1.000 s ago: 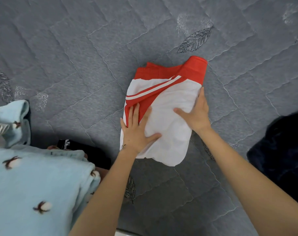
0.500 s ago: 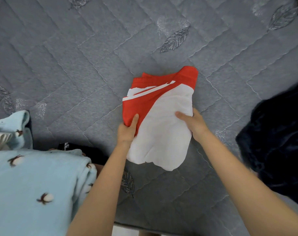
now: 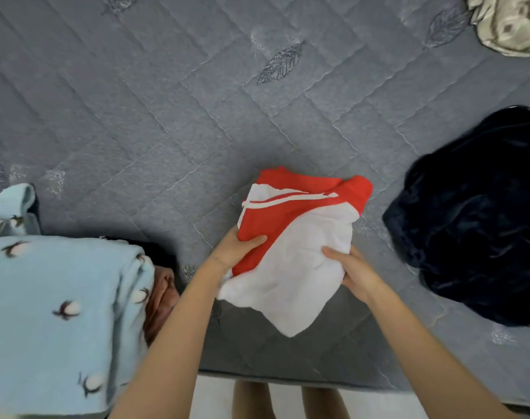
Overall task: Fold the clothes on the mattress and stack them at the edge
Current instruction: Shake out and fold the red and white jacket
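While my left hand [image 3: 236, 252] and right hand [image 3: 353, 272] grip the folded red-and-white garment [image 3: 300, 261], I'd carry it level to the pale-blue pile [image 3: 61, 297].

A pale blue fleece [image 3: 61, 297] printed with cotton bolls lies folded at the left, at the near edge of the mattress [image 3: 167, 116]. More of the same print rises just behind it. A black garment [image 3: 154, 249] and a pinkish-brown cloth [image 3: 162, 294] stick out from under its right side. At the right sits a rumpled navy velvety heap [image 3: 475, 219], unfolded. In the far right corner lies a crumpled cream satin cloth [image 3: 508, 22], partly cut off by the frame. Below the mattress edge shows a strip of white floor [image 3: 215, 397].
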`<state>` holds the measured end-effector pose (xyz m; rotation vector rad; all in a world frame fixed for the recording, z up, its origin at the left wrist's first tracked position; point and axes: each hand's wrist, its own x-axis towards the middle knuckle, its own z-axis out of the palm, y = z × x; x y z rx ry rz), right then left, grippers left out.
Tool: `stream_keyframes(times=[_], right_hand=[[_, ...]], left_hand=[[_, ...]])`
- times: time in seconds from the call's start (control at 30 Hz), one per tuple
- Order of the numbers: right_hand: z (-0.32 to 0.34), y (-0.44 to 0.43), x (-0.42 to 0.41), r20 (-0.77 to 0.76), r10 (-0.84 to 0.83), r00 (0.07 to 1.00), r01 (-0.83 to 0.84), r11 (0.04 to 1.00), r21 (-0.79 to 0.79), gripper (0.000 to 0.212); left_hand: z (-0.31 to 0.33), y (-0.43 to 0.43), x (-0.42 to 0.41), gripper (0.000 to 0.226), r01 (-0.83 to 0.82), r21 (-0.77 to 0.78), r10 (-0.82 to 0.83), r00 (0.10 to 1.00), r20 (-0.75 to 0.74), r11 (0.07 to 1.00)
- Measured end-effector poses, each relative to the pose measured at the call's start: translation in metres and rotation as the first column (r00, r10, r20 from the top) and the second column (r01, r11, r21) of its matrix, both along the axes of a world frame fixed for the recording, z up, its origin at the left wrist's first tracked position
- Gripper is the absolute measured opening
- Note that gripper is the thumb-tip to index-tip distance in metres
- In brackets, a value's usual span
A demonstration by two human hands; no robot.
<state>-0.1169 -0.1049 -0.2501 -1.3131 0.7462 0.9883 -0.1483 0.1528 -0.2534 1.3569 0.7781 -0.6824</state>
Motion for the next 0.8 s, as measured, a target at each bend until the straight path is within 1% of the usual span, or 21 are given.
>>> stream_keyframes(times=[0.07, 0.1, 0.13, 0.17, 0.23, 0.27, 0.3, 0.37, 0.4, 0.43, 0.47, 0.5, 0.53, 0.57, 0.6, 0.63, 0.67, 0.7, 0.73, 0.77, 0.8], right_hand=[[-0.003, -0.009, -0.018, -0.084, 0.044, 0.995, -0.042, 0.999, 0.017, 0.048], [-0.005, -0.01, -0.026, -0.12, 0.053, 0.991, -0.05, 0.998, 0.027, 0.049], [-0.006, -0.008, -0.033, -0.153, 0.059, 0.986, -0.054, 0.998, 0.034, 0.049], [-0.005, -0.006, -0.039, -0.184, 0.071, 0.98, -0.066, 0.997, 0.034, 0.048], [-0.001, 0.003, -0.045, -0.232, 0.17, 0.958, -0.178, 0.984, -0.014, 0.045], [0.004, 0.006, -0.044, -0.245, 0.272, 0.93, -0.293, 0.955, -0.051, 0.045], [0.009, 0.009, -0.039, -0.257, 0.392, 0.883, -0.425, 0.901, -0.086, 0.047], [0.019, 0.011, -0.025, -0.28, 0.568, 0.774, -0.62, 0.77, -0.149, 0.054], [0.024, 0.01, -0.016, -0.267, 0.607, 0.748, -0.659, 0.728, -0.191, 0.055], [0.029, 0.009, -0.007, -0.216, 0.616, 0.758, -0.652, 0.713, -0.256, 0.051], [0.031, 0.007, 0.001, -0.11, 0.601, 0.792, -0.598, 0.725, -0.343, 0.046], [0.032, 0.004, 0.009, 0.04, 0.577, 0.816, -0.503, 0.742, -0.444, 0.039], [0.034, 0.002, 0.017, 0.194, 0.56, 0.806, -0.387, 0.745, -0.542, 0.032], [0.035, 0.0, 0.025, 0.317, 0.556, 0.768, -0.279, 0.737, -0.615, 0.024], [0.035, 0.0, 0.033, 0.393, 0.575, 0.717, -0.21, 0.716, -0.666, 0.023], [0.03, -0.002, 0.041, 0.427, 0.624, 0.655, -0.184, 0.679, -0.71, 0.033], [0.024, -0.003, 0.049, 0.415, 0.696, 0.585, -0.202, 0.622, -0.757, 0.049], [0.016, -0.004, 0.056, 0.364, 0.767, 0.529, -0.25, 0.55, -0.797, 0.066], [0.009, -0.003, 0.061, 0.299, 0.81, 0.505, -0.309, 0.493, -0.814, 0.082], [0.002, -0.001, 0.065, 0.231, 0.829, 0.509, -0.379, 0.457, -0.805, 0.097], [-0.006, 0.001, 0.066, 0.177, 0.833, 0.525, -0.448, 0.447, -0.774, 0.108]], left_hand=[[0.002, 0.003, 0.014, 0.043, 0.168, 0.162, -0.188, 0.975, 0.116, 0.972], [0.003, 0.004, 0.022, 0.045, 0.271, 0.295, -0.326, 0.933, 0.155, 0.916], [0.004, 0.003, 0.029, 0.05, 0.372, 0.445, -0.477, 0.866, 0.149, 0.815], [0.006, 0.001, 0.035, 0.055, 0.444, 0.577, -0.599, 0.795, 0.1, 0.685], [0.01, -0.006, 0.043, 0.055, 0.492, 0.742, -0.727, 0.687, -0.009, 0.455], [0.012, -0.01, 0.044, 0.051, 0.471, 0.795, -0.751, 0.66, -0.03, 0.382], [0.013, -0.013, 0.044, 0.048, 0.422, 0.837, -0.751, 0.66, -0.02, 0.349], [0.015, -0.016, 0.039, 0.049, 0.28, 0.88, -0.693, 0.717, 0.075, 0.384], [0.015, -0.017, 0.033, 0.055, 0.209, 0.886, -0.648, 0.751, 0.125, 0.413], [0.016, -0.018, 0.027, 0.062, 0.157, 0.889, -0.604, 0.782, 0.154, 0.43], [0.017, -0.018, 0.02, 0.067, 0.118, 0.892, -0.558, 0.813, 0.165, 0.436], [0.017, -0.019, 0.012, 0.071, 0.086, 0.896, -0.509, 0.844, 0.167, 0.436], [0.016, -0.02, 0.003, 0.073, 0.059, 0.899, -0.459, 0.873, 0.163, 0.433], [0.014, -0.02, -0.007, 0.075, 0.043, 0.903, -0.405, 0.902, 0.149, 0.428], [0.012, -0.021, -0.017, 0.079, 0.039, 0.904, -0.345, 0.931, 0.122, 0.425], [0.009, -0.022, -0.028, 0.085, 0.037, 0.902, -0.273, 0.958, 0.09, 0.43], [0.006, -0.023, -0.038, 0.092, 0.033, 0.892, -0.189, 0.98, 0.059, 0.45], [0.001, -0.025, -0.047, 0.098, 0.018, 0.872, -0.092, 0.995, 0.031, 0.488], [-0.003, -0.026, -0.055, 0.101, -0.009, 0.841, 0.015, 1.0, 0.001, 0.541], [-0.006, -0.029, -0.062, 0.102, -0.058, 0.8, 0.127, 0.992, -0.022, 0.597], [-0.009, -0.031, -0.067, 0.099, -0.124, 0.758, 0.226, 0.974, -0.032, 0.64]])
